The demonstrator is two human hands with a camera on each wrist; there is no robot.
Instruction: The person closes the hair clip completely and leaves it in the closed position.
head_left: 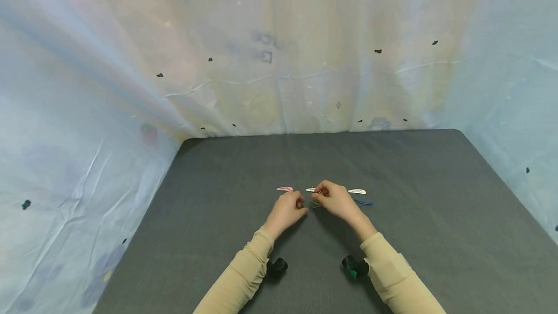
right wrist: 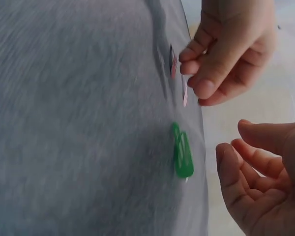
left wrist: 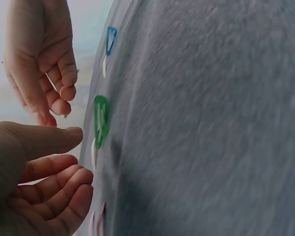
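Note:
Both of my hands hover low over the dark table with loosely bent fingers and nothing held. A green snap hair clip (right wrist: 184,156) lies in front of them; in the head view the same green clip (head_left: 315,204) sits between the left hand (head_left: 284,213) and the right hand (head_left: 339,202). Thumb and forefinger of the right hand (right wrist: 268,184) stand apart in its wrist view. Facing it is the left hand (right wrist: 233,51), its fingertips overlapping a pink clip (right wrist: 185,93). Behind the right hand in the head view is a white clip (head_left: 310,190).
To the right lie a blue clip (head_left: 364,203) and a cream clip (head_left: 357,191). Another pink clip (head_left: 285,188) is beyond the left hand, and a reddish clip (left wrist: 101,221) shows in the left wrist view. Patterned curtains (head_left: 305,86) hang around the dark table (head_left: 209,236).

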